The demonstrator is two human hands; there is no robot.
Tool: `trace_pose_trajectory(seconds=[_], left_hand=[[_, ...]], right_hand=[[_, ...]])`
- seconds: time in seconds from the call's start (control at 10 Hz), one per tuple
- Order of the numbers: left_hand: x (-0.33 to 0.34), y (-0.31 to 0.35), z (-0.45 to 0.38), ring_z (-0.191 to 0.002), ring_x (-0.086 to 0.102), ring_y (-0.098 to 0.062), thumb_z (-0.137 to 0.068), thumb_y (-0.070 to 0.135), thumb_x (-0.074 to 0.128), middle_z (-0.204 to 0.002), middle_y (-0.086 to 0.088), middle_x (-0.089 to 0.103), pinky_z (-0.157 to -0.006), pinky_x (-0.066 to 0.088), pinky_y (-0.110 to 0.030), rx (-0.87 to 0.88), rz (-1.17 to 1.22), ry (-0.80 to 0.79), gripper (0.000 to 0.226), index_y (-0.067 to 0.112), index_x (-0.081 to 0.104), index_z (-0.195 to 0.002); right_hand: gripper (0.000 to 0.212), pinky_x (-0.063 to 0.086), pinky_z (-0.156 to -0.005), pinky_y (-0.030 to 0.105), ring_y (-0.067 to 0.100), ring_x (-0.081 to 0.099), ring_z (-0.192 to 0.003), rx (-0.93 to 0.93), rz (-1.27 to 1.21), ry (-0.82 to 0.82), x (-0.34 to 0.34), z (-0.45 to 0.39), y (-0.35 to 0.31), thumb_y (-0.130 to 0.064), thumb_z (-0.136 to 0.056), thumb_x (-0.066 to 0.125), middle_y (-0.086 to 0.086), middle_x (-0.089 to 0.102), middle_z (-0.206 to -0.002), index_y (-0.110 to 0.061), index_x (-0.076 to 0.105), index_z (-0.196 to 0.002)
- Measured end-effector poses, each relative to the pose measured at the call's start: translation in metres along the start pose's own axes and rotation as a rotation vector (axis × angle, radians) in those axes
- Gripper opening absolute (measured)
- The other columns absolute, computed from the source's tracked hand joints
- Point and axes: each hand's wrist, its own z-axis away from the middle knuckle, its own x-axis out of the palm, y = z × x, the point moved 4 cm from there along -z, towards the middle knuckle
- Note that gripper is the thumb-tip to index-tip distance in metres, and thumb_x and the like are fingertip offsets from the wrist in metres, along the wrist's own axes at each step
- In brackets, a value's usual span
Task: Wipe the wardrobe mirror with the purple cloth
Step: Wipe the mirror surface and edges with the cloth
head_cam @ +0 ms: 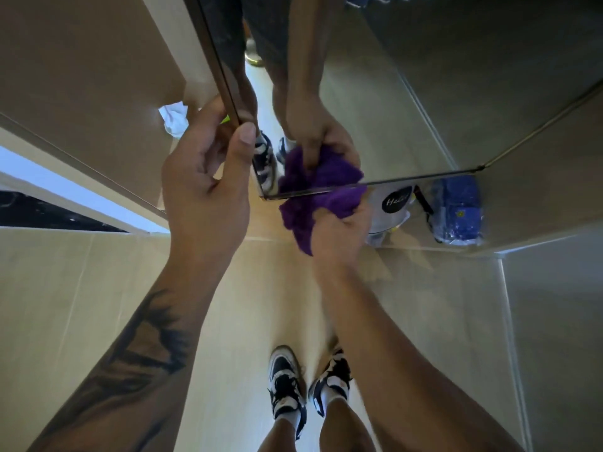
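The wardrobe mirror is a door panel that ends a little above the floor, and it reflects my arm, the cloth and my shoes. My left hand grips the mirror door's left edge, thumb on the front near the bottom corner. My right hand holds the bunched purple cloth against the mirror's bottom edge, near its lower left corner. Part of the cloth hangs below the frame.
On the floor under the mirror door lie a clear plastic bag with a black round label and a blue packet. A crumpled white paper lies to the left behind the door. My shoes stand on pale floor tiles.
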Motion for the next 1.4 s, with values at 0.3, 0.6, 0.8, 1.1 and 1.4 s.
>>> trace_pose_trajectory(seconds=[0.3, 0.6, 0.8, 1.1, 1.4], left_hand=[[0.006, 0.002, 0.004, -0.088, 0.06, 0.005, -0.109, 0.026, 0.055, -0.085, 0.026, 0.062, -0.091, 0.058, -0.056, 0.022, -0.001, -0.003, 0.017, 0.043, 0.06, -0.11], [0.009, 0.003, 0.003, -0.095, 0.064, -0.005, -0.109, 0.028, 0.055, -0.096, 0.012, 0.065, -0.09, 0.058, -0.059, 0.045, 0.02, 0.015, 0.018, 0.044, 0.06, -0.113], [0.011, 0.001, 0.002, -0.084, 0.058, 0.007, -0.109, 0.022, 0.055, -0.082, 0.026, 0.059, -0.091, 0.06, -0.052, 0.022, 0.038, 0.027, 0.018, 0.015, 0.066, -0.121], [0.013, 0.003, -0.001, -0.079, 0.055, 0.007, -0.11, 0.022, 0.053, -0.08, 0.032, 0.057, -0.083, 0.059, -0.045, 0.035, -0.012, 0.026, 0.023, 0.006, 0.064, -0.121], [0.01, 0.004, 0.0, -0.082, 0.057, 0.007, -0.109, 0.027, 0.053, -0.082, 0.029, 0.059, -0.091, 0.058, -0.06, 0.015, 0.013, 0.019, 0.017, 0.019, 0.064, -0.119]], right_hand=[[0.056, 0.062, -0.081, 0.027, 0.001, 0.07, -0.081, -0.052, 0.014, 0.257, -0.059, -0.053, -0.049, 0.025, -0.078, 0.051, 0.009, 0.069, -0.11, -0.019, 0.054, -0.112], [0.041, 0.062, -0.078, 0.039, 0.016, 0.072, -0.078, -0.013, 0.047, 0.118, -0.037, -0.034, -0.022, 0.006, -0.072, 0.062, -0.004, 0.072, -0.087, -0.028, 0.059, -0.095], [0.068, 0.057, -0.082, 0.061, 0.044, 0.072, -0.097, -0.132, -0.075, 0.29, -0.118, -0.128, -0.041, 0.008, -0.053, 0.051, 0.038, 0.067, -0.114, 0.003, 0.06, -0.12], [0.039, 0.055, -0.056, 0.015, 0.001, 0.068, -0.064, 0.022, 0.184, 0.099, -0.034, -0.037, -0.014, 0.006, -0.086, 0.064, -0.003, 0.068, -0.09, -0.029, 0.057, -0.104], [0.062, 0.059, -0.065, 0.044, 0.04, 0.071, -0.089, -0.042, -0.157, 0.31, -0.095, -0.099, -0.074, 0.017, -0.06, 0.047, 0.043, 0.06, -0.119, 0.008, 0.054, -0.121]])
